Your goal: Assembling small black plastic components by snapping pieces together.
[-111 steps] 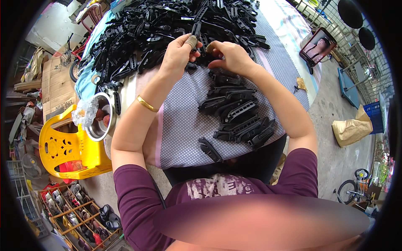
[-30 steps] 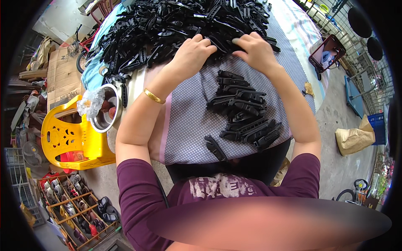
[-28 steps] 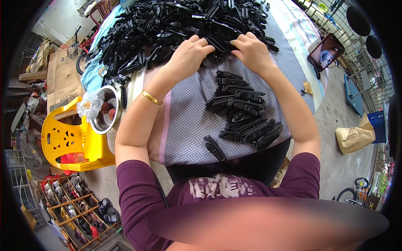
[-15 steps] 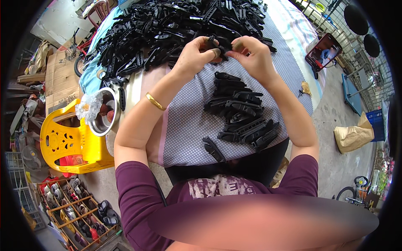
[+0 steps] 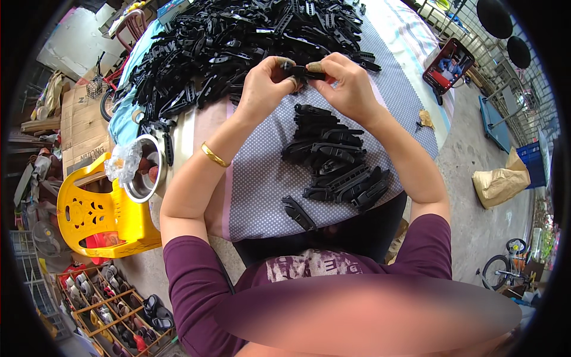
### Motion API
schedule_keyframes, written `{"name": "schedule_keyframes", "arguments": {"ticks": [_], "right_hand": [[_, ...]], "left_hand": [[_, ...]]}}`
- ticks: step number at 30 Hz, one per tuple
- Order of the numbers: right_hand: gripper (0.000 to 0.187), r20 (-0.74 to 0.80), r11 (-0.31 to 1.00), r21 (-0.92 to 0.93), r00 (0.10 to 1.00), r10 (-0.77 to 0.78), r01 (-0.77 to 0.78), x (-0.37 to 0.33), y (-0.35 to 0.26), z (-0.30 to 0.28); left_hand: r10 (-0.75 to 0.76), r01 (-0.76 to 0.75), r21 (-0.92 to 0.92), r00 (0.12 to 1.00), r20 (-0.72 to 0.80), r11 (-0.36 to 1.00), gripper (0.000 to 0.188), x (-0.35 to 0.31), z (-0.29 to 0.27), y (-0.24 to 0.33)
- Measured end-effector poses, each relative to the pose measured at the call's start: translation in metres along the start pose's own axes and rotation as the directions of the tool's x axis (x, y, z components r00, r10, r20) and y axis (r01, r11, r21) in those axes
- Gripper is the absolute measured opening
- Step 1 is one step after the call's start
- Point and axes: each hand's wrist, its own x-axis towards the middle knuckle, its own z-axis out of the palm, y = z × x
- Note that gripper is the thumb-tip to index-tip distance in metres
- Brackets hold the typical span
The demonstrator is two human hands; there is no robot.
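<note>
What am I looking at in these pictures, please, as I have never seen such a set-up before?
There is no machine here, only a person's left hand and right hand. Every picture comes from one wide fisheye camera worn on the head and looking down, so straight edges bend near the rim. Before the person is a cloth-covered table. A large heap of black pieces covers its far part; a smaller group lies closer, with a single black piece near the edge. Both hands' fingers pinch a small black part; its exact shape is partly hidden.
</note>
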Motion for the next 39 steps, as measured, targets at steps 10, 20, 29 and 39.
{"name": "schedule_keyframes", "arguments": {"ticks": [10,20,29,39], "right_hand": [[0.027,-0.013,0.93,-0.241,0.957,-0.29,0.279,-0.001,0.001,-0.001],[0.041,0.279,0.936,0.263,0.947,0.161,-0.236,0.003,0.009,-0.011],[0.029,0.33,0.867,0.356,0.915,0.232,-0.348,0.006,0.028,-0.023],[0.033,0.709,0.995,-0.044,0.699,0.093,-0.088,0.008,0.016,-0.02]], "left_hand": [[0.028,-0.025,-0.167,0.999,0.018,0.986,0.033,-0.005,0.004,0.004],[0.306,-0.32,0.268,0.947,0.093,0.909,0.038,-0.008,0.005,0.015],[0.226,-0.251,0.142,0.959,0.17,0.958,0.037,0.004,-0.006,0.014],[0.45,-0.498,0.843,0.812,0.373,0.201,0.042,0.015,-0.012,-0.017]]}}
